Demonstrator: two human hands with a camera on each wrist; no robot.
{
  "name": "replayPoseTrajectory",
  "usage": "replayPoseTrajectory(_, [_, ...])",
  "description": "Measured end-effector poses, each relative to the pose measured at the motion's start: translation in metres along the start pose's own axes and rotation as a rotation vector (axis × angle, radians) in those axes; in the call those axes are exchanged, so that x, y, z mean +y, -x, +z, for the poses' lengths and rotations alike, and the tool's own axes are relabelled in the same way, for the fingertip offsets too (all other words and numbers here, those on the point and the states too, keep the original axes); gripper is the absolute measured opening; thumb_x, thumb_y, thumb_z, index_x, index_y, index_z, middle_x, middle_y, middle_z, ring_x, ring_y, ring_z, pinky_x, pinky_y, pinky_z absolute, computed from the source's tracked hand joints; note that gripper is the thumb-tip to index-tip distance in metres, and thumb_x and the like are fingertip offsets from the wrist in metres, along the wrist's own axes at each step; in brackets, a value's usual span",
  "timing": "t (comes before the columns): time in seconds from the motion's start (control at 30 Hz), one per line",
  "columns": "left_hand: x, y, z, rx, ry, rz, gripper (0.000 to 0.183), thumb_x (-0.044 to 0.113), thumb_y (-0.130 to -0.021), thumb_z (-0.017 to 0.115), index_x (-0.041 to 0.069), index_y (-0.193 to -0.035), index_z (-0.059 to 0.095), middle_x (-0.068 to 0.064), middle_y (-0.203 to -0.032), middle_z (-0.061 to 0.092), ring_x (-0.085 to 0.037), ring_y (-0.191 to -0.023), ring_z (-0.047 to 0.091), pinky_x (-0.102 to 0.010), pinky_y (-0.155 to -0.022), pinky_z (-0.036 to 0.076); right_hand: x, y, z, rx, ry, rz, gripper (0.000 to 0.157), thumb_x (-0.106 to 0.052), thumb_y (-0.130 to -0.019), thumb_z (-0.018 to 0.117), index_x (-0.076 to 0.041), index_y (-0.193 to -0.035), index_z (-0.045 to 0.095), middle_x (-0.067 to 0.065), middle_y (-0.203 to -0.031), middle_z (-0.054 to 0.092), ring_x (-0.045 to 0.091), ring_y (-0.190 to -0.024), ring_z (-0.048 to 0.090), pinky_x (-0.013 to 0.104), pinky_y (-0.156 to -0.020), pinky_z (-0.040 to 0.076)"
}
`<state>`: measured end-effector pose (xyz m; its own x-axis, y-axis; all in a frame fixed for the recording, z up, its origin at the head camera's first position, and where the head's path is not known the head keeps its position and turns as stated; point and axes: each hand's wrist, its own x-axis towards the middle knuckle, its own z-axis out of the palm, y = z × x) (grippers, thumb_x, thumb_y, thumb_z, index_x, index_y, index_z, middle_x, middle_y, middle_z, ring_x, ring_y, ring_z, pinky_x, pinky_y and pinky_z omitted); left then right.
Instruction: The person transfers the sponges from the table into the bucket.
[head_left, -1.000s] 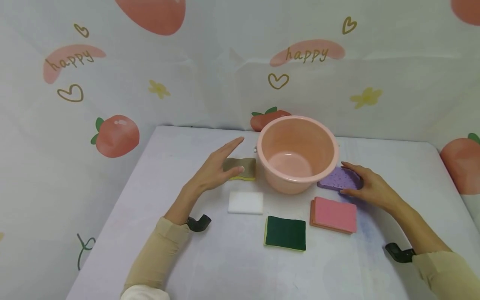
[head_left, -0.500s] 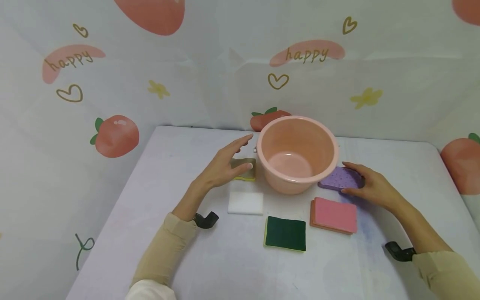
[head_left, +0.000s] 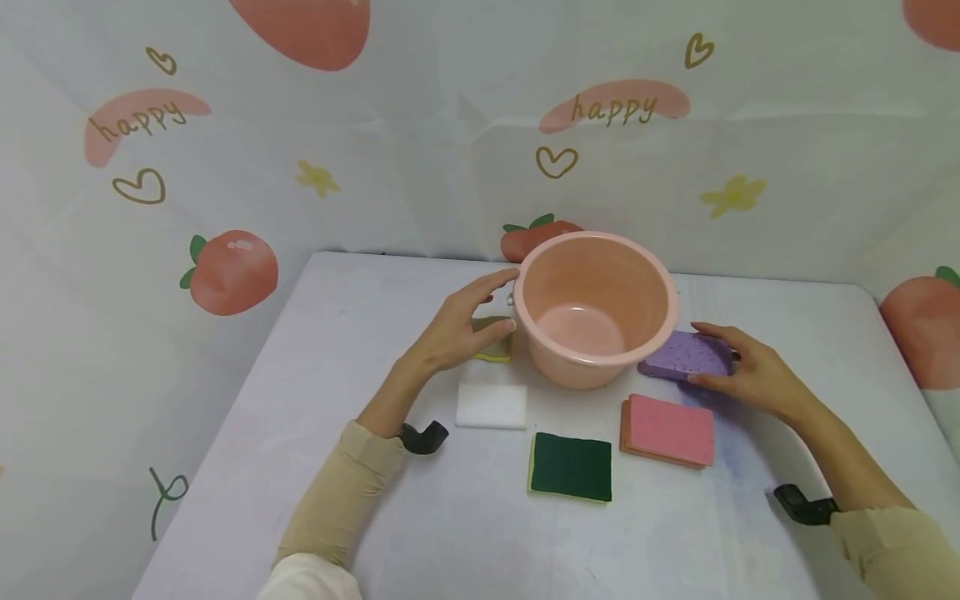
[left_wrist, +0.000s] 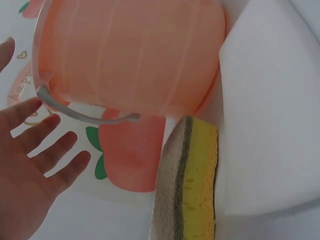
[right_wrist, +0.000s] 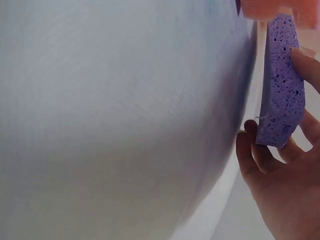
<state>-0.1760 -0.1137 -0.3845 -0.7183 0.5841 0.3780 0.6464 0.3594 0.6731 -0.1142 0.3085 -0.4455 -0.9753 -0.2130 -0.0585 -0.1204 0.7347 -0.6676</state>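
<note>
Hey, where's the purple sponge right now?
In the head view, the purple sponge is right of the bucket, just beyond the pink sponge, held by the right hand.

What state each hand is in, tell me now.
Left hand: open, beside the pink bucket, holding nothing.
Right hand: holding the purple sponge.

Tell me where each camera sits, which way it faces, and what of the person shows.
Head: worn on the head, facing forward and down at the round pink plastic bucket; left hand, right hand and sleeved forearms show.
Left wrist: on that wrist, facing the bucket's side and a wavy grey-and-yellow sponge; the left hand's spread fingers show.
Right wrist: on that wrist, facing a porous purple sponge slab, pinched by the right hand.
Shared: head and left wrist show the bucket.
</note>
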Motion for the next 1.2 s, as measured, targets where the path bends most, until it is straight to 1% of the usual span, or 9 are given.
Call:
replayPoseTrajectory(0.1, [0.001,-0.002,0.003,0.0,0.021,0.003,0.062,0.04,-0.086,0.059,0.02,-0.14,0.035,0.01,-0.139,0.038,-0.005,-0.125,0.035,-0.033,-0.095,0.042,-0.002,0.003,-0.005,0.017,-0.029,-0.006,0.076,-0.034,-0.072,0.077,-0.02,-0.137,0.04,0.019,-0.138,0.037,0.042,-0.121,0.034,0.064,-0.089,0.033])
replayPoseTrajectory(0.17, [0.002,-0.003,0.004,-0.001,0.035,0.0,0.063,0.042,-0.086,0.058,0.019,-0.14,0.036,0.009,-0.138,0.04,-0.005,-0.123,0.037,-0.035,-0.094,0.043,-0.004,0.006,-0.008,0.023,-0.041,-0.015,0.075,-0.032,-0.072,0.077,-0.021,-0.137,0.041,0.017,-0.137,0.038,0.037,-0.12,0.036,0.056,-0.09,0.036])
replayPoseTrajectory(0.3, [0.004,-0.002,0.005,0.004,0.048,-0.004,0.063,0.044,-0.086,0.057,0.018,-0.14,0.036,0.007,-0.137,0.04,-0.006,-0.121,0.039,-0.039,-0.091,0.044,-0.007,0.009,-0.01,0.045,-0.042,-0.032,0.074,-0.03,-0.073,0.077,-0.022,-0.137,0.041,0.011,-0.136,0.041,0.028,-0.114,0.041,0.022,-0.086,0.037])
replayPoseTrajectory(0.4, [0.005,-0.004,0.007,0.012,0.042,-0.012,0.064,0.045,-0.086,0.056,0.018,-0.14,0.036,0.008,-0.138,0.039,-0.007,-0.119,0.041,-0.039,-0.09,0.045,-0.009,0.012,-0.012,0.075,-0.022,-0.03,0.075,-0.032,-0.072,0.077,-0.024,-0.137,0.041,0.009,-0.136,0.042,0.026,-0.112,0.042,0.006,-0.076,0.031])
replayPoseTrajectory(0.63, [0.009,-0.007,0.014,0.011,0.007,-0.085,0.069,0.05,-0.084,0.058,0.023,-0.142,0.032,0.01,-0.137,0.038,-0.004,-0.115,0.041,-0.035,-0.088,0.046,-0.014,0.019,-0.019,0.111,-0.02,-0.026,0.076,-0.03,-0.071,0.078,-0.031,-0.137,0.039,0.009,-0.136,0.042,0.025,-0.112,0.041,0.001,-0.074,0.027])
replayPoseTrajectory(0.8, [0.012,-0.008,0.016,0.002,0.002,-0.104,0.071,0.052,-0.084,0.056,0.024,-0.143,0.029,0.006,-0.137,0.04,-0.004,-0.117,0.04,-0.035,-0.09,0.044,-0.017,0.023,-0.023,0.136,-0.032,-0.056,0.077,-0.026,-0.071,0.078,-0.031,-0.137,0.039,0.009,-0.133,0.045,0.007,-0.108,0.04,0.0,-0.075,0.028])
replayPoseTrajectory(0.93, [0.014,-0.01,0.016,0.01,0.01,-0.115,0.07,0.048,-0.084,0.057,0.024,-0.143,0.029,0.007,-0.138,0.039,-0.006,-0.117,0.041,-0.036,-0.091,0.044,-0.021,0.027,-0.029,0.157,-0.035,-0.085,0.078,-0.022,-0.071,0.079,-0.031,-0.137,0.04,-0.001,-0.131,0.047,-0.004,-0.102,0.039,0.0,-0.075,0.03])
replayPoseTrajectory(1.07, [0.015,-0.011,0.017,0.034,0.023,-0.137,0.07,0.045,-0.083,0.061,0.025,-0.142,0.032,0.008,-0.138,0.04,-0.006,-0.117,0.041,-0.036,-0.09,0.045,-0.027,0.029,-0.035,0.175,-0.048,-0.115,0.077,-0.017,-0.07,0.079,-0.027,-0.137,0.041,-0.011,-0.127,0.047,-0.001,-0.1,0.041,0.002,-0.075,0.031])
replayPoseTrajectory(1.2, [0.015,-0.013,0.018,0.04,0.021,-0.163,0.072,0.045,-0.08,0.064,0.024,-0.142,0.032,0.009,-0.137,0.04,-0.005,-0.117,0.041,-0.029,-0.089,0.046,-0.032,0.03,-0.041,0.193,-0.061,-0.142,0.079,-0.011,-0.068,0.08,-0.023,-0.137,0.042,-0.01,-0.124,0.048,0.001,-0.097,0.042,0.003,-0.074,0.032])
